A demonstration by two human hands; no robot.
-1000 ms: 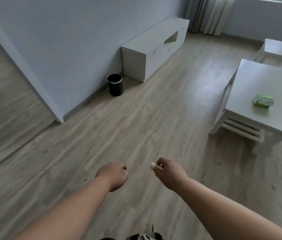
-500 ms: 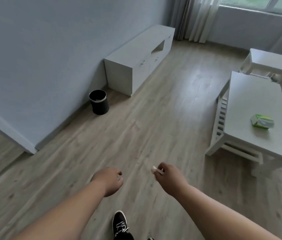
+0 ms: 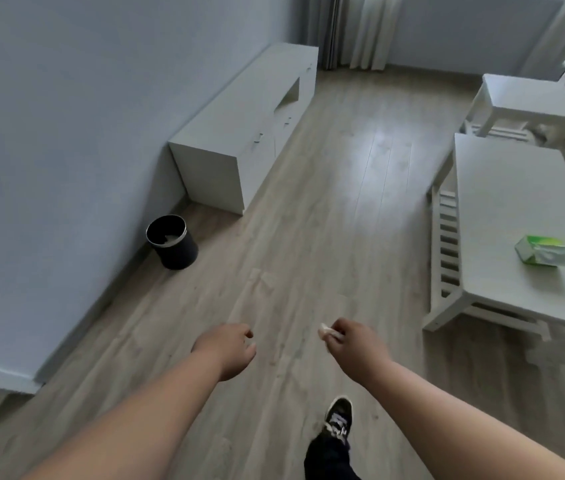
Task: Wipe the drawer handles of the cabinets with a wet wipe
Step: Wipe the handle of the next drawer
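Observation:
My right hand pinches a small balled white wet wipe out in front of me, low over the wooden floor. My left hand hangs beside it with loosely curled fingers and holds nothing. A long low white cabinet stands against the blue-grey wall at the far left. Small metal drawer handles show on its front. Both hands are well short of the cabinet.
A black waste bin sits on the floor near the cabinet's near end. A white coffee table at the right carries a green wet wipe pack. A smaller white table stands beyond it. My shoe steps forward.
I have walked forward and the view has turned right. The cabinet and bin are nearer now. Both hands keep their pose, the right one still pinching the wipe.

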